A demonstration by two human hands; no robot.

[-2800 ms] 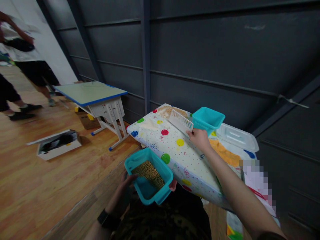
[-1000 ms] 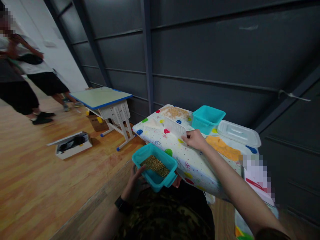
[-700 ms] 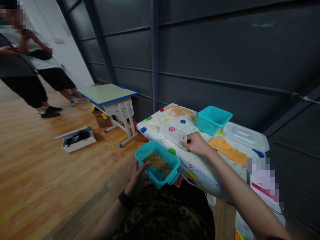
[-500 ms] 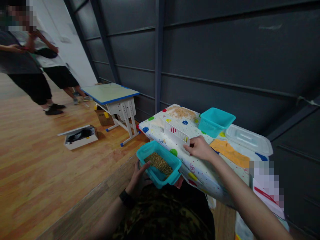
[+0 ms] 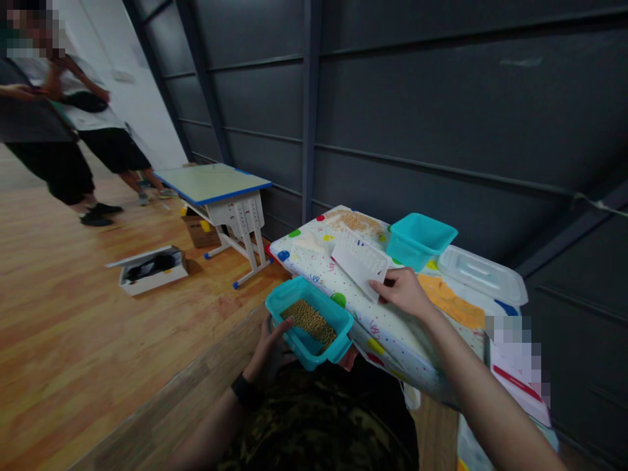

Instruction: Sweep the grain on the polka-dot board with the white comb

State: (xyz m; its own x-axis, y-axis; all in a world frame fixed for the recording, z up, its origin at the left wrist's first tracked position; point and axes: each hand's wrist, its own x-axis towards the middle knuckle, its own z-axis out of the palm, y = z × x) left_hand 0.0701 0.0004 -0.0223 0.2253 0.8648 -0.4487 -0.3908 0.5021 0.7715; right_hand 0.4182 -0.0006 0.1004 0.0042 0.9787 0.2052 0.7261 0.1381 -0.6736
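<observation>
My left hand [image 5: 271, 347] is closed on the near-left side of a teal plastic box [image 5: 346, 325], its thumb over the rim. Small round greenish-brown beans [image 5: 311, 322] cover part of the box floor. Between the fingers and thumb of my right hand [image 5: 403, 291] is the corner of a white slotted plastic divider [image 5: 357, 267]. It is tilted, with its flat face towards me, above the patterned tablecloth. Beyond it, a heap of pale beans or grains [image 5: 360, 221] lies on the cloth, with a patch of whitish powder [image 5: 311, 243] to its left.
A second teal box [image 5: 417, 252], a clear lid [image 5: 483, 273] and an orange cloth [image 5: 449, 301] are on the covered table. A dark panelled wall [image 5: 441, 98] rises behind. To the left are a desk [image 5: 210, 182], an open white carton [image 5: 154, 278] and two standing people [image 5: 44, 131].
My right hand has moved slightly right and tipped the divider from near upright to a slant, its flat face turned towards me. My left hand keeps the box in about the same place.
</observation>
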